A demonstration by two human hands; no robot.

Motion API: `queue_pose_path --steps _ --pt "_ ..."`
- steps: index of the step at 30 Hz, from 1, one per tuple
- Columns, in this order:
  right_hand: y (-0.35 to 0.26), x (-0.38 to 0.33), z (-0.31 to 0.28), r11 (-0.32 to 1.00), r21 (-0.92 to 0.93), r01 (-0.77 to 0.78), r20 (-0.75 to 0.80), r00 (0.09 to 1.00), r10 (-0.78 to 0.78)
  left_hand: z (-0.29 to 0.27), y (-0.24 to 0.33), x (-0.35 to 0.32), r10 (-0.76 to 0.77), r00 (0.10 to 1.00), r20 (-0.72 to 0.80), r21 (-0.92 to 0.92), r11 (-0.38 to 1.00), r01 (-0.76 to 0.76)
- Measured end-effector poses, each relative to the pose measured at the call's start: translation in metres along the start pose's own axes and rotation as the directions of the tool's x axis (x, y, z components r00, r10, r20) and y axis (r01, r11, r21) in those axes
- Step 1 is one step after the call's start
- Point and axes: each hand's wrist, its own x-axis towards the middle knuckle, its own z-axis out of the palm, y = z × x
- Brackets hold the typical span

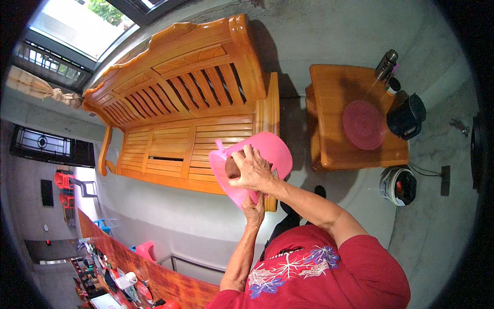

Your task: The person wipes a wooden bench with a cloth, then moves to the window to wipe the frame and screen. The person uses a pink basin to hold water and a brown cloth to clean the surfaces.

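Observation:
A bright pink plastic basin-like vessel [278, 154] with a small tab sticking up at its far left edge is tilted in front of my body. My left hand [252, 211] grips its near rim from below. Across its opening reaches my right hand [253, 170], fingers curled around a brown rounded object [233, 168]. The hand partly covers this object, so I cannot make out its kind. Behind the vessel stands the slatted wooden bench [164, 147].
To the right, a wooden side table [334, 110] bears a pink round plate [364, 125], a dark pitcher [406, 117] and a flask [386, 65]. A white bucket [391, 186] stands on the floor beside it. At lower left, a long reddish-brown table [170, 278] holds many small items.

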Motion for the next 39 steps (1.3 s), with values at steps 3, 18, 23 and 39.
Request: queue_pose_path --steps 3,18,23,39 --pt "0.001 -0.008 0.014 0.995 -0.038 0.096 -0.129 0.986 -0.101 -0.006 -0.013 -0.001 0.042 0.998 0.053 0.029 0.999 -0.044" --pt "-0.005 -0.1 0.082 0.853 -0.251 0.457 -0.2 0.838 -0.508 -0.082 0.009 0.078 -0.463 0.861 -0.213 -0.05 0.885 0.463" --pt "0.015 -0.095 0.061 0.776 -0.029 0.631 -0.055 0.774 -0.631 -0.082 -0.028 0.063 -0.308 0.911 -0.274 -0.035 0.95 0.31" --pt "0.106 0.025 0.009 0.908 0.195 -0.372 -0.052 0.92 0.388 -0.044 0.029 0.059 -0.304 0.918 -0.255 -0.324 0.921 0.215"
